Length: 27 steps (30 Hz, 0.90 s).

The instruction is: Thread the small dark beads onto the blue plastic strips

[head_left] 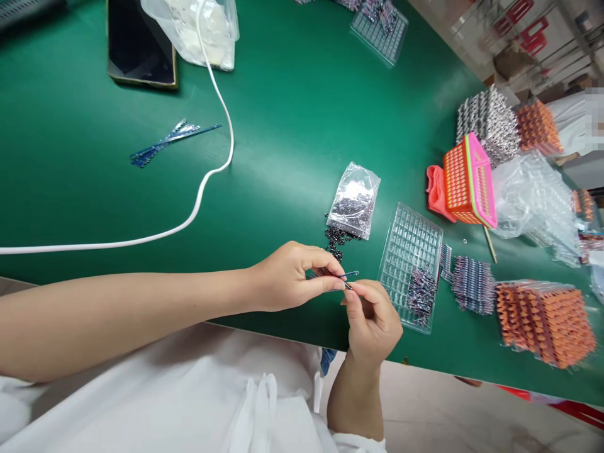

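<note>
My left hand (297, 277) is closed around thin dark-blue sticks (350, 274), whose tips poke out past the fingers. Thumb and fingertips of my right hand (375, 318) pinch close to those tips; whatever they hold is too small to make out. Just beyond the hands lies a loose pile of small dark beads (336, 239), beside a clear plastic bag (355, 198) partly filled with similar beads. To the right of my right hand, a clear compartment tray (406, 236) carries a heap of small blue-and-pink pieces (421, 292).
More thin blue strips (165, 141) lie at left, near a white cable (207, 179). A phone (141, 44) and a plastic bag-lined container (207, 31) stand at the back. Rightward are orange stacks (545, 321), an orange-and-pink basket (465, 179) and a person's white sleeve (569, 119).
</note>
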### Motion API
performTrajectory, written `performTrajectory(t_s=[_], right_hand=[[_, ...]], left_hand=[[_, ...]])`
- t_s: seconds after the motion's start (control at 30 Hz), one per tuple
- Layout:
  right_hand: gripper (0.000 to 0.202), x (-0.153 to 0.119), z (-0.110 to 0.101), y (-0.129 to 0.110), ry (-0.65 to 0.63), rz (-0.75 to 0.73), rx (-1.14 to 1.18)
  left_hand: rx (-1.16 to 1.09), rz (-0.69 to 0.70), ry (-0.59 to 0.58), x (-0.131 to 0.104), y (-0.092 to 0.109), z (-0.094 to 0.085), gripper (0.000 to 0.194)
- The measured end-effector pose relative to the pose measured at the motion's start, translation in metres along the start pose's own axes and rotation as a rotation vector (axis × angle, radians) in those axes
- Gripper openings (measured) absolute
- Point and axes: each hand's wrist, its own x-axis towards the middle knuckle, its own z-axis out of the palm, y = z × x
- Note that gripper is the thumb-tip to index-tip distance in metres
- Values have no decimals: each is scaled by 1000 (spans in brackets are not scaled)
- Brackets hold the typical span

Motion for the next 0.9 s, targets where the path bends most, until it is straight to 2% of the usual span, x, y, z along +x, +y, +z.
performTrajectory(t_s=[0.47, 0.7, 0.8, 0.9], right_hand=[[22, 0, 0, 0, -3, -14, -8], [27, 1, -2, 1, -48, -42, -15], [24, 2, -2, 1, -54, -17, -6], [20, 1, -3, 1, -52, 22, 4]], left_hand=[[17, 14, -4, -1, -3, 0, 12], [30, 48, -23, 0, -5, 0, 12], [21, -8, -57, 1, -4, -2, 14], [-29, -122, -127, 2, -1, -5, 17]])
